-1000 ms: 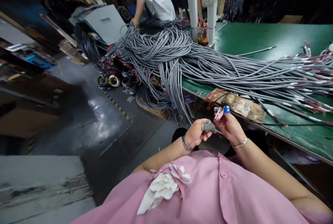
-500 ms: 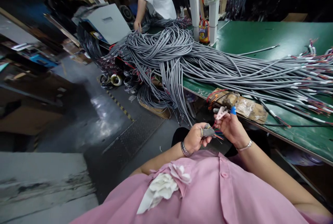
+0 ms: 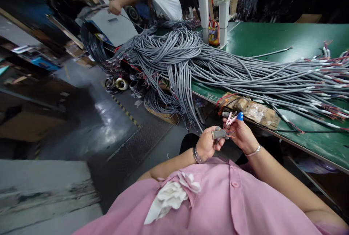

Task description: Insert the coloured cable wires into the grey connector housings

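My left hand (image 3: pixel 207 143), with grey coverings on its thumb and a finger, pinches a grey cable end. Thin coloured wires (image 3: pixel 230 133) fan out from it towards my right hand. My right hand (image 3: pixel 243 136) has a blue cover on its thumb tip and is closed on a small pink clip (image 3: pixel 230 119), which looks like a clothes peg. The clip is just above the wires; whether it grips one, I cannot tell. Both hands are close together in front of the pink shirt, beside the bench edge.
A large bundle of grey cables (image 3: pixel 169 47) lies across the green bench (image 3: pixel 272 35), stripped ends to the right. A taped wooden block (image 3: pixel 261 114) sits at the bench edge. Behind stands a white post (image 3: pixel 202 6). A co-worker's hand (image 3: pixel 115 7) is over a pale box (image 3: pixel 114 27).
The co-worker's hand has risen from the cable pile to the left, over the pale box, drawing a cable. The clip has turned and tilted slightly in my right hand; the wires are less spread.
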`<state>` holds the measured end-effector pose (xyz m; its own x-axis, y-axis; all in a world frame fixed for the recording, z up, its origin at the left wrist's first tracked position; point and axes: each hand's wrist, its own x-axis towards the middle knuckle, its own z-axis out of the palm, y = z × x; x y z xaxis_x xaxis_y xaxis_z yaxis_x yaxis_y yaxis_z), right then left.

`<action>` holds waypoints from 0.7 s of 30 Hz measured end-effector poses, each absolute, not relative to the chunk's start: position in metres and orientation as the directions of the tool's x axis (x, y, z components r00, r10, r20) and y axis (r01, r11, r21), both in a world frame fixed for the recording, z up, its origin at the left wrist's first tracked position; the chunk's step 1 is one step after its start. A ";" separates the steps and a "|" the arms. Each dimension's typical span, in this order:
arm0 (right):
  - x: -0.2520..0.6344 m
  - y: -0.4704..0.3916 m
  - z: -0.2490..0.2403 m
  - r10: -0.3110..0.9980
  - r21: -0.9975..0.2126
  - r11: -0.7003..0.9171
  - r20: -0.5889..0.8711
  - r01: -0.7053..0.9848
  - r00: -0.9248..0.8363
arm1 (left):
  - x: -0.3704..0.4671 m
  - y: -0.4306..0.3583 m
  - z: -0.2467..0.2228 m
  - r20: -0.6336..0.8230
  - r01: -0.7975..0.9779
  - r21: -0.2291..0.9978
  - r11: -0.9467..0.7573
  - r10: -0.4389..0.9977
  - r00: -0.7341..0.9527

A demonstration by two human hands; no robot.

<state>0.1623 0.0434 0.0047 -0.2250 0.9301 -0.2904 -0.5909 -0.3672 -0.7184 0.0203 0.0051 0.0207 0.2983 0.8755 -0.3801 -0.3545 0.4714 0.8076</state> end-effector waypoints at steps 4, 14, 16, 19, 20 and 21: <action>0.160 0.047 0.007 0.931 -0.697 -0.363 -0.306 -0.619 -0.201 | 0.021 0.006 0.021 -0.390 -0.351 0.808 0.473 0.876 0.284; 0.160 0.044 0.004 0.926 -0.617 -0.371 -0.300 -0.695 -0.228 | 0.020 0.003 0.019 -0.395 -0.329 0.817 0.473 0.876 0.277; 0.162 0.042 0.006 0.926 -0.617 -0.378 -0.266 -0.690 -0.269 | 0.018 0.000 0.020 -0.382 -0.320 0.830 0.457 0.884 0.270; 0.165 0.039 0.008 0.923 -0.635 -0.383 -0.242 -0.671 -0.298 | 0.016 -0.006 0.022 -0.351 -0.304 0.858 0.414 0.905 0.240; 0.166 0.039 0.009 0.925 -0.647 -0.378 -0.236 -0.662 -0.297 | 0.016 -0.008 0.023 -0.338 -0.300 0.868 0.396 0.913 0.227; 0.167 0.038 0.009 0.930 -0.665 -0.364 -0.227 -0.652 -0.287 | 0.016 -0.010 0.024 -0.325 -0.299 0.876 0.379 0.921 0.216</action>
<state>0.1668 0.0380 0.0092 -0.2873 0.9305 -0.2274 -0.6518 -0.3639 -0.6654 0.0161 -0.0095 0.0237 0.2159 0.9207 -0.3252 -0.2992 0.3794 0.8755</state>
